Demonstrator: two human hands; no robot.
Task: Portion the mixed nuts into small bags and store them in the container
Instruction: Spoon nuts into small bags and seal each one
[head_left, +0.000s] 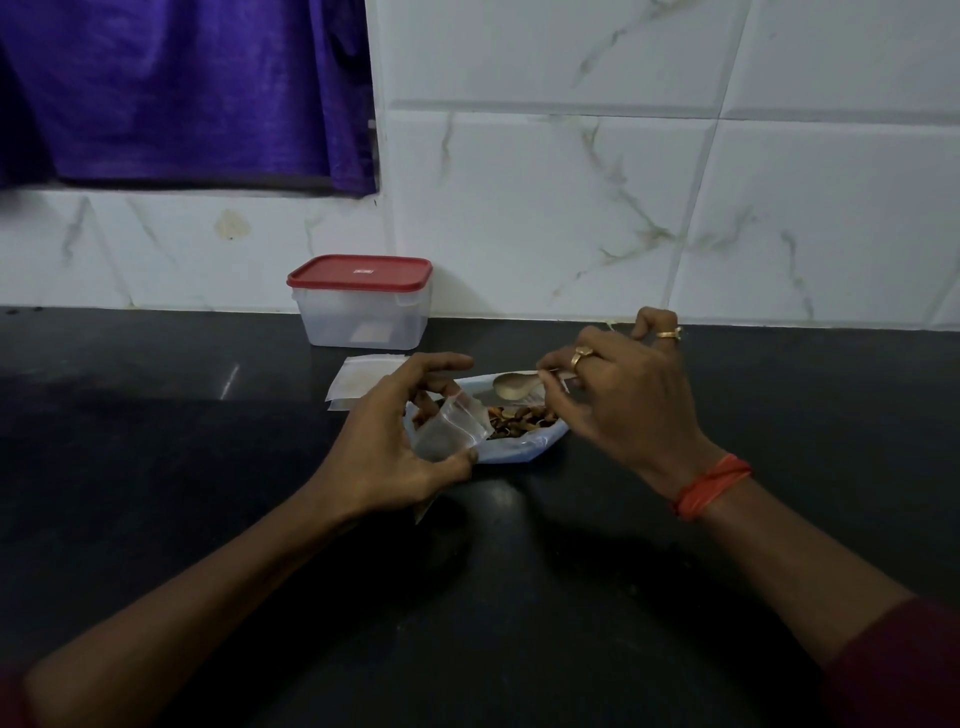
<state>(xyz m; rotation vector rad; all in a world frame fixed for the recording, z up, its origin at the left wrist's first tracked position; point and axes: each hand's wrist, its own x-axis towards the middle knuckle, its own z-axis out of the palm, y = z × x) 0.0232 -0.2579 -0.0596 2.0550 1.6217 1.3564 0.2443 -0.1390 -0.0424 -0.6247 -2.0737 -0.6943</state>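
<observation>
On the dark counter lies a large clear bag (519, 449) with mixed nuts (519, 418) showing in its open mouth. My left hand (395, 441) holds a small clear bag (449, 428) with its mouth held apart, just left of the nuts. A metal spoon (511, 387) is pinched in my right hand (613, 395), its bowl hovering above the nuts and looking empty. At the back, against the wall, stands a translucent container (361, 317) with its red lid (359, 273) closed.
A stack of flat small bags (358, 384) lies between the container and my left hand. The black countertop (156, 441) runs to a white marble-tiled wall (675, 208). A purple cloth (182, 88) hangs at the upper left.
</observation>
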